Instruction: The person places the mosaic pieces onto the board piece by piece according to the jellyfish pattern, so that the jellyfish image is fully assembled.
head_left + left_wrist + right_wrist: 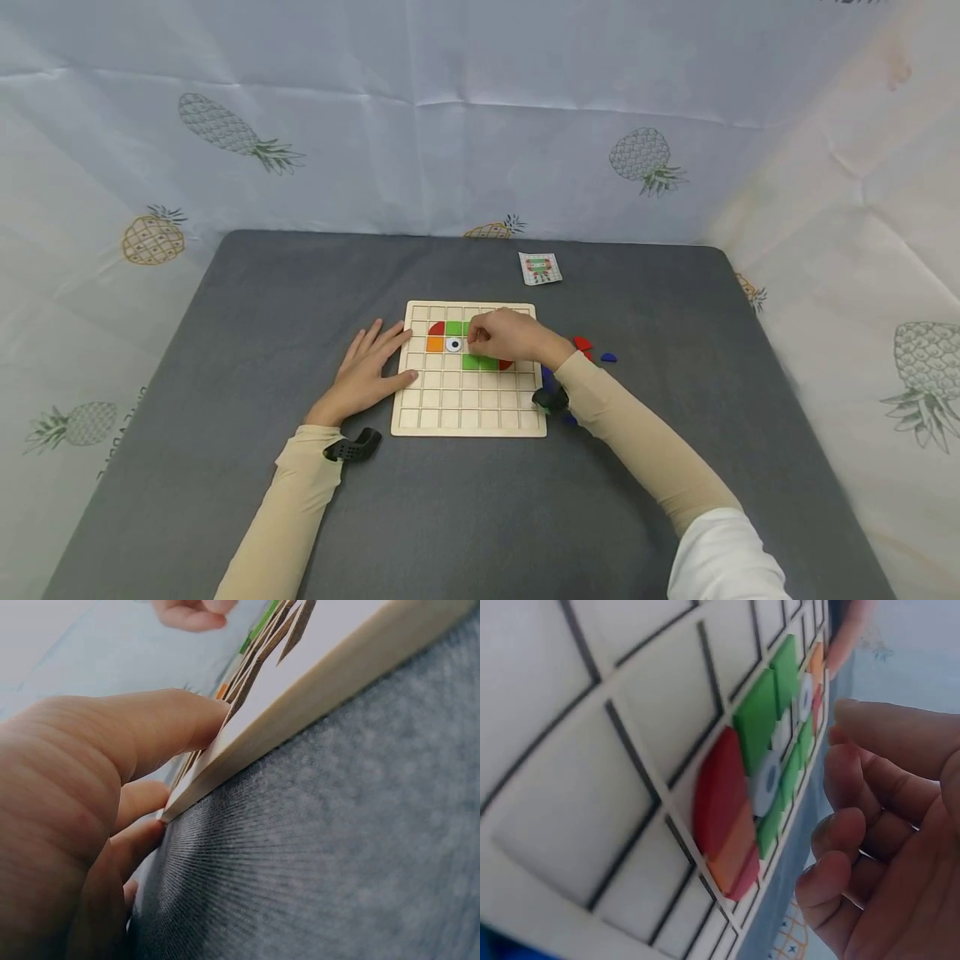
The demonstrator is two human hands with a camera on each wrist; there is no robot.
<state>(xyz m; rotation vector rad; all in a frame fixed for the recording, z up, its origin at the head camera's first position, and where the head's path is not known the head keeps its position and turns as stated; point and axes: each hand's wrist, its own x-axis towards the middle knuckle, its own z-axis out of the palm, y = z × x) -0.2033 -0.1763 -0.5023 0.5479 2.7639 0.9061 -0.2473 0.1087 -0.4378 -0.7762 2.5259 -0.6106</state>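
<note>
A pale wooden grid board (442,417) lies on the grey table. My left hand (365,375) is spread at its left edge, and in the left wrist view its thumb (180,724) rests on the board's rim. My right hand (510,333) hovers over the upper middle of the grid, fingers curled; I see nothing between thumb and fingertips. Under and around it lie green squares (480,362), a red rounded piece (437,328), an orange square (435,343) and a round eye piece (453,344). A second eye piece (767,784) shows in the right wrist view.
A small picture card (540,268) lies behind the board on the right. Loose red pieces (582,342) and a blue half-round piece (609,357) are to the board's right; more blue pieces (548,379) lie partly hidden under my right wrist. Pineapple-print cloth (450,167) hangs behind.
</note>
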